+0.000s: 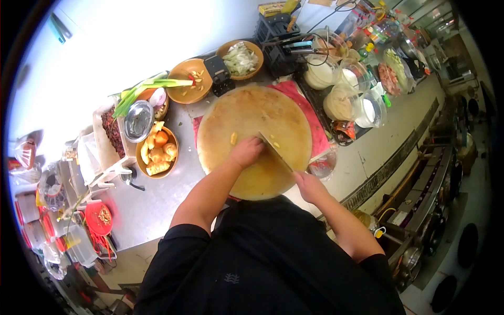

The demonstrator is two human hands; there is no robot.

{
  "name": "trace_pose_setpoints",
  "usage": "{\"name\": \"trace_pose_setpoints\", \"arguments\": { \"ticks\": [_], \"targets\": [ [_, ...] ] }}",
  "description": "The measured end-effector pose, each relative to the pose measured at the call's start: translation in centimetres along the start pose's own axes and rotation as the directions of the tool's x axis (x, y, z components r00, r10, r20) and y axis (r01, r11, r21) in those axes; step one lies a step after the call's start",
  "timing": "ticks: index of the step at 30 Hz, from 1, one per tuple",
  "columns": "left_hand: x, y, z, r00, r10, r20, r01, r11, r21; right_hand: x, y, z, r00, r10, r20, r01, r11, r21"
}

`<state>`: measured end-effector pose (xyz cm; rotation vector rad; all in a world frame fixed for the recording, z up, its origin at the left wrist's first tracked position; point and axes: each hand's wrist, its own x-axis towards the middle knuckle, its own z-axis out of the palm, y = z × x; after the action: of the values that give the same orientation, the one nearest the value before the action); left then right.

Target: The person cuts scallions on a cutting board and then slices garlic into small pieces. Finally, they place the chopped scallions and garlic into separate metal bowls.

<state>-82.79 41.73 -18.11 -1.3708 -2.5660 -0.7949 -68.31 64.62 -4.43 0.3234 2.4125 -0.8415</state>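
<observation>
A large round chopping board (252, 107) lies before me on the steel counter. My right hand (310, 187) is closed around the handle of a kitchen knife (276, 153), whose blade crosses the board slantwise. My left hand (248, 152) rests on the board with its fingers curled close against the blade near its far end. Whatever is under those fingertips is hidden. One small yellowish piece (233, 138), perhaps garlic or ginger, lies left of my left hand. Small pale bits (276, 144) lie just right of the blade.
A bowl of ginger and round orange vegetables (158, 152) stands left of the board. Behind are a bowl with garlic cloves (189, 81), a bowl of chopped pale greens (242, 59) and scallions (142, 92). A red cloth (299, 105) sticks out under the board. Seasoning tubs (341, 102) stand at right.
</observation>
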Motion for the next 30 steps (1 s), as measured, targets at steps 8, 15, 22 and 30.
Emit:
{"name": "trace_pose_setpoints", "arguments": {
  "ticks": [8,15,22,30],
  "targets": [
    [-0.2,0.2,1.1,0.998,-0.040,-0.042,0.038,0.998,-0.044,-1.3,-0.7,0.4,0.998,-0.034,-0.047,0.035,0.999,0.034],
    [-0.2,-0.1,1.4,0.995,-0.039,-0.092,0.035,0.998,-0.051,-0.5,-2.0,-0.3,0.999,-0.038,-0.032,0.040,0.996,0.079],
    [-0.4,0.0,1.0,0.997,-0.060,-0.041,0.058,0.997,-0.044,0.8,-1.3,0.0,1.000,-0.028,-0.006,0.028,0.997,0.076],
    [-0.5,-0.1,1.7,0.989,-0.032,-0.147,0.029,0.999,-0.020,0.1,-1.4,0.7,0.999,-0.014,-0.034,0.016,0.998,0.067]
  ]
}}
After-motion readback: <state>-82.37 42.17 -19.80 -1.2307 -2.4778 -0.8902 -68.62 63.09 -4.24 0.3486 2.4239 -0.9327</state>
